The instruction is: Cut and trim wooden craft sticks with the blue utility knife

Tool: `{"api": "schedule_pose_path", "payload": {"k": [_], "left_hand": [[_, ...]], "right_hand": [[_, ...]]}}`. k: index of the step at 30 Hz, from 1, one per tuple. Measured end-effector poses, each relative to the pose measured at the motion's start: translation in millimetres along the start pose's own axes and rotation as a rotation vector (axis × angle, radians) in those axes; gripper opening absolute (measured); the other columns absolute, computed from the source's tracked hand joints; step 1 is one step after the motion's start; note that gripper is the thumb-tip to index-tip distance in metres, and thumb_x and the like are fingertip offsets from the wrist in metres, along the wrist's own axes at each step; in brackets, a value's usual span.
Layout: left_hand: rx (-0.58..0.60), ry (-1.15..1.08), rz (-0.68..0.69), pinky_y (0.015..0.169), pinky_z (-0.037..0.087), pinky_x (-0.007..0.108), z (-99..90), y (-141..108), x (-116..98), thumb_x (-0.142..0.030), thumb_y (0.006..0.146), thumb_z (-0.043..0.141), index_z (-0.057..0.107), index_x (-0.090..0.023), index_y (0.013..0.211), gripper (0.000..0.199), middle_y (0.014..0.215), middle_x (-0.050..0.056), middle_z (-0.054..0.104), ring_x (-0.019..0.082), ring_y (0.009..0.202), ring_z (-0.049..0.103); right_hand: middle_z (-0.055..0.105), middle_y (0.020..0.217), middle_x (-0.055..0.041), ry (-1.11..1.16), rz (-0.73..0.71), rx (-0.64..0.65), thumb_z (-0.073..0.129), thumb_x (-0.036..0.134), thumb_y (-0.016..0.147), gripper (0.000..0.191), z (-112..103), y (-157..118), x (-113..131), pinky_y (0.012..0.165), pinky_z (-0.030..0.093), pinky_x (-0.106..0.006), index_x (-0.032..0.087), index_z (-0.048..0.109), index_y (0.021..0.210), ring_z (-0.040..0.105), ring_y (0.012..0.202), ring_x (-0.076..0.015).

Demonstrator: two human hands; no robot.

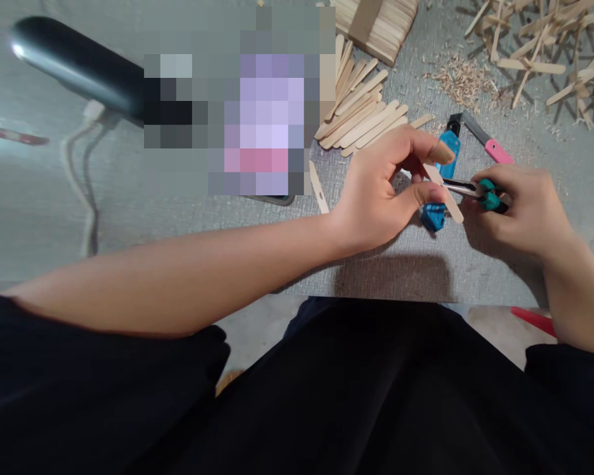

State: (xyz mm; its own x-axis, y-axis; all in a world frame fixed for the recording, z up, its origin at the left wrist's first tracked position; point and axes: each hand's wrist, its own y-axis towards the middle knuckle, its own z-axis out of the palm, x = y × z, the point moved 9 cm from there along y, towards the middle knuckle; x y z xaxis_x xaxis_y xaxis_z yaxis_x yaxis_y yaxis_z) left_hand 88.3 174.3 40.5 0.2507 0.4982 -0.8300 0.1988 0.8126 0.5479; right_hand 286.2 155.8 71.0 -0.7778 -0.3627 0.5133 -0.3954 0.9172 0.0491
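- Left hand [379,188]: a stick [454,204] is being pinched between thumb and fingers, above the blue tool [449,156].
- Right hand [532,204]: its fingers are being wrapped around the handles of the pliers [488,194].
- Position: the stick is being held between the hands, right of the left palm. Its long axis is being slanted from upper left to lower right. The nose of the pliers is being directed leftward across that axis, meeting the stick near mid-length.
- Nearer hand: the left, by direct contact; the stick is being approached by the right only through the pliers. Whether the jaws are being pressed onto the wood cannot be told.
- Beyond: a pink knife [498,151] is being left unheld just past the right hand.
- Farther: a pile [363,115], shavings [461,82], a strapped bundle [393,30] and crossed pieces [539,66] are being borne by the table [178,212].
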Motion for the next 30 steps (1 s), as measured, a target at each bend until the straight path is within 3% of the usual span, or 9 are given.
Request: {"api": "schedule_pose_path", "payload": {"k": [4,10,17,24,30], "left_hand": [[0.036,0.028,0.094,0.075,0.065,0.033,1.4,-1.6,-6.9,-0.055,0.099,0.089,0.08,-0.027,0.117,0.034,0.109,0.006,0.082,0.016,0.083,0.075],[0.07,0.024,-0.028,0.085,0.068,0.043,3.1,-3.8,-4.7,-0.063,0.091,0.094,0.08,-0.034,0.103,0.035,0.086,0.004,0.074,0.024,0.087,0.077],[0.03,-0.017,-0.001,0.079,0.065,0.038,5.8,-4.4,-16.6,-0.067,0.096,0.089,0.076,-0.028,0.098,0.041,0.083,0.002,0.075,0.018,0.076,0.072],[0.008,-0.04,0.139,0.072,0.059,0.032,2.8,-0.6,-31.5,-0.051,0.1,0.091,0.077,-0.027,0.1,0.028,0.083,0.0,0.074,0.014,0.075,0.071],[-0.019,0.069,-0.02,0.075,0.064,0.037,0.2,-1.1,-17.4,-0.073,0.094,0.087,0.074,-0.025,0.085,0.051,0.075,0.001,0.069,0.017,0.071,0.069]], "right_hand": [[0.066,0.073,0.0012,0.089,-0.08,0.062,0.072,0.022,0.082,0.011,0.2,1.5,8.0,0.061,0.043,-0.037,0.028,0.071,0.091,0.057,0.062,-0.0184],[0.068,0.078,0.0012,0.148,-0.127,0.099,0.074,0.024,0.083,0.01,3.0,0.6,11.1,0.062,0.045,-0.036,0.028,0.07,0.092,0.058,0.066,-0.0185],[0.073,0.083,0.0004,0.167,-0.084,0.156,0.076,0.03,0.084,0.013,11.7,1.3,10.8,0.067,0.048,-0.038,0.032,0.07,0.095,0.064,0.072,-0.0212],[0.072,0.08,0.0018,0.185,-0.04,0.139,0.075,0.028,0.084,0.009,11.0,1.2,8.1,0.065,0.048,-0.037,0.031,0.071,0.091,0.063,0.07,-0.0202],[0.073,0.079,0.0025,0.221,-0.012,0.146,0.075,0.027,0.084,0.006,8.8,2.1,6.4,0.065,0.048,-0.036,0.03,0.072,0.088,0.061,0.068,-0.0183]]}}
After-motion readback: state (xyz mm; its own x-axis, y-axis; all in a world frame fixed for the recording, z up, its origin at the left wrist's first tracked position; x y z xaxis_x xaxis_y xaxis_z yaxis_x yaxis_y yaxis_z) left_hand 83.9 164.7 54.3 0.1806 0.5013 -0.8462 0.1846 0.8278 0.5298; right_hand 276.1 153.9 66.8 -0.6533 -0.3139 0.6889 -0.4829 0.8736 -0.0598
